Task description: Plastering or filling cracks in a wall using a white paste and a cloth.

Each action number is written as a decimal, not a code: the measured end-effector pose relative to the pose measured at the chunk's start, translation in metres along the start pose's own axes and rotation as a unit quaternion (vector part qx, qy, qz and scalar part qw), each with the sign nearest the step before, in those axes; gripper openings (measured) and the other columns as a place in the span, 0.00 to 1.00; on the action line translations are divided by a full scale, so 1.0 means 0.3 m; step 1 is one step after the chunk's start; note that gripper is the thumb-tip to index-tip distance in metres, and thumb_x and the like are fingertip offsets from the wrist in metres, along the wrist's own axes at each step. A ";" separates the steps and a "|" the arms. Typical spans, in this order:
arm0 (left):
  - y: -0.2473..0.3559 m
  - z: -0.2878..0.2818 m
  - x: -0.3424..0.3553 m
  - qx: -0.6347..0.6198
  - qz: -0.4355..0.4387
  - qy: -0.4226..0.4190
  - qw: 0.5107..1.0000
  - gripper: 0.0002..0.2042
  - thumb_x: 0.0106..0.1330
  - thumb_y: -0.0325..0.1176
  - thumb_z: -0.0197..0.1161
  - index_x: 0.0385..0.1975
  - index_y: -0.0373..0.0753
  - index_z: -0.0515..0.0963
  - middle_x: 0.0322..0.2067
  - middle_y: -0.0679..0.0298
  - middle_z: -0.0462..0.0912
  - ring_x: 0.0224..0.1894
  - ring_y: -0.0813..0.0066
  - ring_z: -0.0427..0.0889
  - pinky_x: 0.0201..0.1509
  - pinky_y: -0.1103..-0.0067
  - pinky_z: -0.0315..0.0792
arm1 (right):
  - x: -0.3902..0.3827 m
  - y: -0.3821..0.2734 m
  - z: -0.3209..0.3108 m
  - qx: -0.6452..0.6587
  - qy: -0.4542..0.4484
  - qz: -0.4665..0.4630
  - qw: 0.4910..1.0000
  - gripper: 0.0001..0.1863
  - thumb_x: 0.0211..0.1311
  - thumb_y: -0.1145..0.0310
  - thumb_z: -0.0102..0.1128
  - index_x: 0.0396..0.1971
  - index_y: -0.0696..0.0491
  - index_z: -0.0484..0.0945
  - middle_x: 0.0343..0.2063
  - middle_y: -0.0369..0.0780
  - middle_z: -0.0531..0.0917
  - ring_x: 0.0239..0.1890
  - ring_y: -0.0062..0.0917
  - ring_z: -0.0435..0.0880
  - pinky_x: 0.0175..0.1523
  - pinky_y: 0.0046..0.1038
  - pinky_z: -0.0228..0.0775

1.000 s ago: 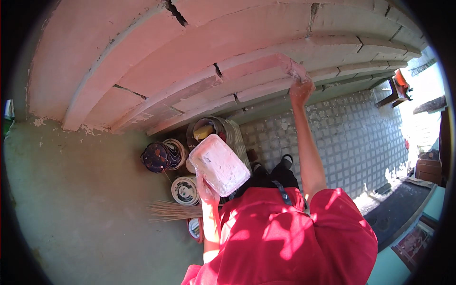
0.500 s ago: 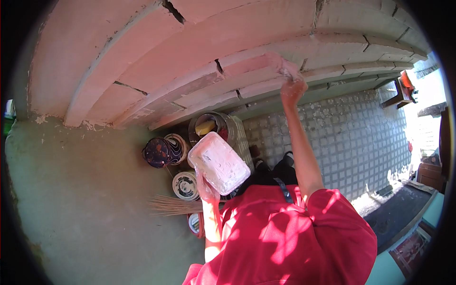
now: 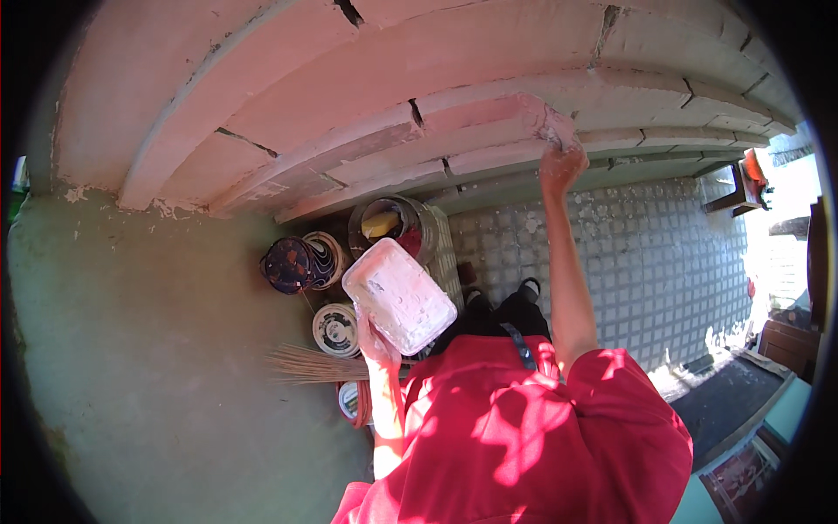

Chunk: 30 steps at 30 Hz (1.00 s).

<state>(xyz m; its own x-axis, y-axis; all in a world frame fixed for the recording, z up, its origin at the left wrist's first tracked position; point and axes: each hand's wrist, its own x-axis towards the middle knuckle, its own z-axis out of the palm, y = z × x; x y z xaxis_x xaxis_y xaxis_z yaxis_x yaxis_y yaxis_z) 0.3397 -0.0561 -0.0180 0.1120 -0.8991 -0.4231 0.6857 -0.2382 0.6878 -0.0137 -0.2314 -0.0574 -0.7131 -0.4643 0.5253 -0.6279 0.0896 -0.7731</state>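
My left hand [image 3: 377, 342] grips the near-left edge of a white rectangular plastic tub [image 3: 401, 295], tilted so its inside faces up. White paste coats the inside and my fingers. At the wall, my right hand [image 3: 565, 164] is raised and closed around a paste-covered tool [image 3: 556, 131], whose kind the smeared paste hides. That tool presses against the pinkish wall [image 3: 323, 79]. A darker, wet-looking band of fresh paste [image 3: 476, 115] stretches left from it along one course of blocks, which have dark gaps between them.
Below the wall stand a large round bucket [image 3: 355, 229] with a yellow thing [image 3: 379, 225] in it, a dark patterned pail [image 3: 286, 265] and a white-lidded tub [image 3: 337, 325]. A stick broom [image 3: 307, 364] lies near my left forearm. Tiled floor [image 3: 628, 253] spreads right toward a wooden bench [image 3: 742, 194].
My right hand and its tool have shifted a little to the right along the wall. The tub in my left hand is nearly still; the whole view has shifted slightly.
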 end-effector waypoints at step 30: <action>-0.001 0.068 0.002 0.017 -0.007 -0.026 0.999 0.23 0.69 0.43 0.46 0.59 0.37 0.61 0.56 0.60 0.69 0.57 0.66 0.69 0.62 0.69 0.61 | -0.010 -0.026 -0.098 0.055 0.009 -0.009 0.998 0.11 0.50 0.74 0.56 0.33 0.61 0.79 0.28 0.50 0.81 0.33 0.46 0.79 0.39 0.33 0.69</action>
<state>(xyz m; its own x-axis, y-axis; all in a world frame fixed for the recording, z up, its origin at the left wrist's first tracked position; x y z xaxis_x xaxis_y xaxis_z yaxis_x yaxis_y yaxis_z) 0.3250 -0.0641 -0.0065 0.0654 -0.9133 -0.4019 0.6613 -0.2620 0.7029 -0.0159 -0.2046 -0.0425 -0.7080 -0.4493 0.5448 -0.6034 -0.0160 -0.7973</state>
